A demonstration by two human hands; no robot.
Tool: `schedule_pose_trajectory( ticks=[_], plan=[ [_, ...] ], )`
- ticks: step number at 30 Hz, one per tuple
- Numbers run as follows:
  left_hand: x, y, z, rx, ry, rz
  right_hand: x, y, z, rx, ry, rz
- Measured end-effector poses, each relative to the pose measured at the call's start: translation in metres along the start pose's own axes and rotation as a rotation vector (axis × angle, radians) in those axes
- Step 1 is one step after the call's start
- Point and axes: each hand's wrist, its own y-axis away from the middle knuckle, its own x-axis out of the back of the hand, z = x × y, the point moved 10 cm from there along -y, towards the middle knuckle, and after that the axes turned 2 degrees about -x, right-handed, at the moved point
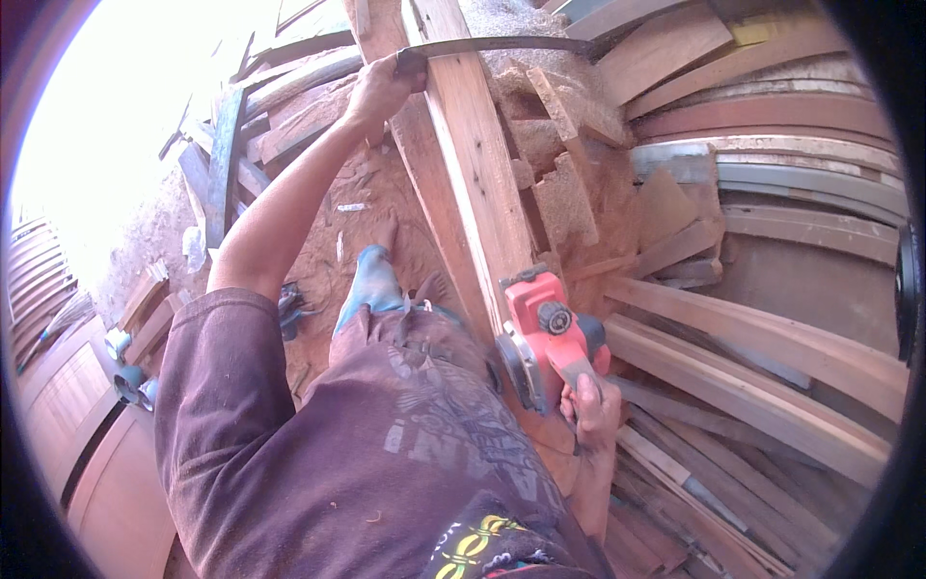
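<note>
Faded, creased lettering marks my shirt (386, 425). My right hand (590, 407) is wrapped around the handle of the red planer (552, 323); its underside is hidden, boards (762, 338) crowd its right. The plank (473, 154) runs away ahead, bare ground (359, 185) opening leftward. Farther, my left hand (378, 92) clasps the dark end of a strip (502, 44) crossing the plank, its tip indistinct. Glare blanks the upper left.

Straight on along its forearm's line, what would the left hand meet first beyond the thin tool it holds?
Most likely the pale board, which the thin tool crosses in this view; depth is unclear, so the left hand might pass just above it.
</note>
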Motion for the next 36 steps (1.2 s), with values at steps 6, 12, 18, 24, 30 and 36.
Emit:
schedule_pose_trajectory(
  ticks=[6, 12, 18, 24, 30, 36],
  plan=[
    [0.005, 0.009, -0.016, 0.06, 0.183, 0.062, -0.042, -0.052, -0.068, 0.019, 0.004, -0.039],
    [0.054, 0.043, -0.045, 0.115, 0.302, 0.226, -0.088, -0.114, -0.141, 0.123, 0.009, -0.097],
    [0.104, 0.086, -0.11, 0.253, 0.521, 0.439, -0.14, -0.181, -0.224, 0.187, 0.043, -0.117],
    [0.154, 0.126, -0.136, 0.326, 0.415, 0.499, -0.201, -0.25, -0.317, 0.26, -0.003, -0.194],
    [0.165, 0.165, -0.149, 0.362, 0.516, 0.606, -0.255, -0.326, -0.416, 0.454, 0.007, -0.251],
    [0.161, 0.209, -0.149, 0.379, 0.566, 0.651, -0.244, -0.31, -0.433, 0.637, -0.145, -0.186]
  ],
)
